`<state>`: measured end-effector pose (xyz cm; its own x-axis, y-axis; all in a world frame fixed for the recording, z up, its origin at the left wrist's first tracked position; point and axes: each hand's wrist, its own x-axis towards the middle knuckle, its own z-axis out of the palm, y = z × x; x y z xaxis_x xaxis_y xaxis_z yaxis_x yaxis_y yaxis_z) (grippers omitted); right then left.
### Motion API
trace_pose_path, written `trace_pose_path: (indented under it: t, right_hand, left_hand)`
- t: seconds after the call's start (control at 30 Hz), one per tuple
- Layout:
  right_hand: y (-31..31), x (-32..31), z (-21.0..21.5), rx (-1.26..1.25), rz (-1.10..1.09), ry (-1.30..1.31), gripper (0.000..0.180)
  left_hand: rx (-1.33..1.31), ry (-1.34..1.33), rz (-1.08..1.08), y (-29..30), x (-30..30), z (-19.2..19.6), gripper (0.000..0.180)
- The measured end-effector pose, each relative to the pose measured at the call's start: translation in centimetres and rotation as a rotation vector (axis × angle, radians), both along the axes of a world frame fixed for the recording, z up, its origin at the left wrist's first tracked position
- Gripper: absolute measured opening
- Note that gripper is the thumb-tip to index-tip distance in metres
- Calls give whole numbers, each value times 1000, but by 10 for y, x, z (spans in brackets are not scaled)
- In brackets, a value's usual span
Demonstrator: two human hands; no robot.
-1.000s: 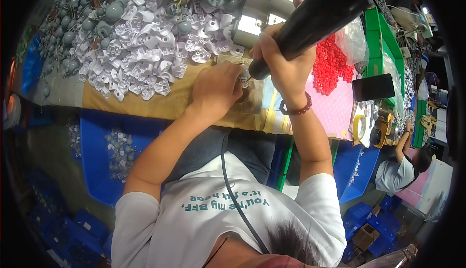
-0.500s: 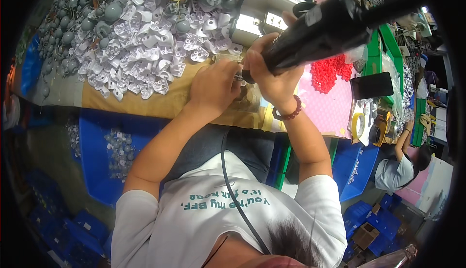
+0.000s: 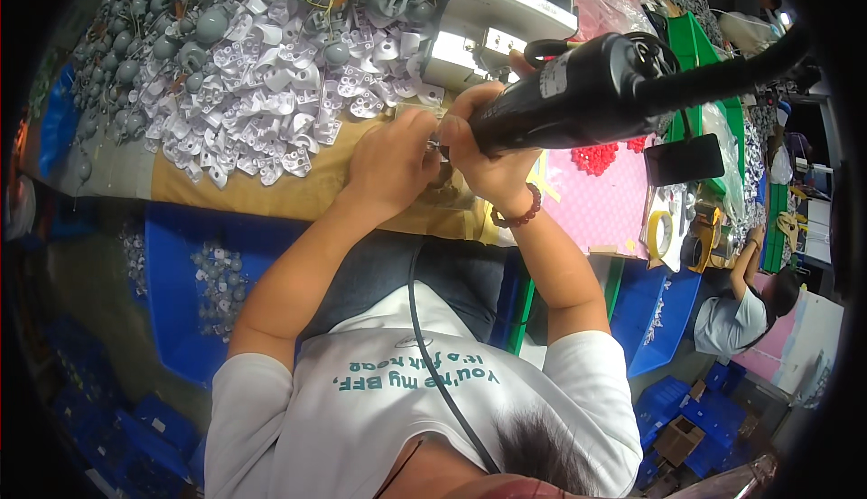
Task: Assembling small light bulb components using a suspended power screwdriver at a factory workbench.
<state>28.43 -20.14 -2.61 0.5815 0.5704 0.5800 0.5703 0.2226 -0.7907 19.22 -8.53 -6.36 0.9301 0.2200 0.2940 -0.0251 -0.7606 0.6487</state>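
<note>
Black corded electric screwdriver [image 3: 569, 93] sits in the right hand [image 3: 492, 151], whose fingers wrap its lower end; the body slants up to the far right, its thick cable running on toward the right. Beside it, close to the right hand's fingertips, the left hand [image 3: 388, 160] curls narrow over something small, too hidden to tell what it is or whether it is gripped.

Both hands work above tan covering [image 3: 194, 181], well inside the bench's near edge. Left of the left hand, a strip of that covering runs between the near edge and a heap of white plastic housings [image 3: 262, 93], which limits room on the far left. To the right, a pink sheet [image 3: 596, 201] offers open surface, with red parts [image 3: 593, 158] on its far portion and a black phone [image 3: 685, 159] by its right edge. Beyond the hands stands a white machine [image 3: 515, 2]; grey rounded parts [image 3: 209, 25] pile at far left.
</note>
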Motion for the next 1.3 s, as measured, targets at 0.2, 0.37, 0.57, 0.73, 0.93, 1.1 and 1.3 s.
trace_pose_path:
  t: [0.2,0.37,0.57,0.73,0.93,1.1,1.3]
  right_hand:
    - [-2,5,14,105,41,312,67]
    - [-24,40,22,134,-459,439,40]
    - [-51,53,-22,177,-502,380,44]
    - [-32,0,-22,-262,-238,266,28]
    - [-5,2,-33,-343,-129,420,15]
    - [7,-2,-36,-118,-143,716,13]
    - [9,-1,-36,-32,-157,871,14]
  left_hand:
    - [-40,85,18,-1,-2,3,32]
    - [-18,79,16,0,-7,5,34]
    - [23,-33,-29,1,-12,1,30]
    - [115,-121,-3,-7,-14,-1,29]
    - [134,-113,-5,-7,-14,-1,31]
    - [128,-97,-3,-6,-13,0,31]
    - [117,-100,-20,-5,-11,1,32]
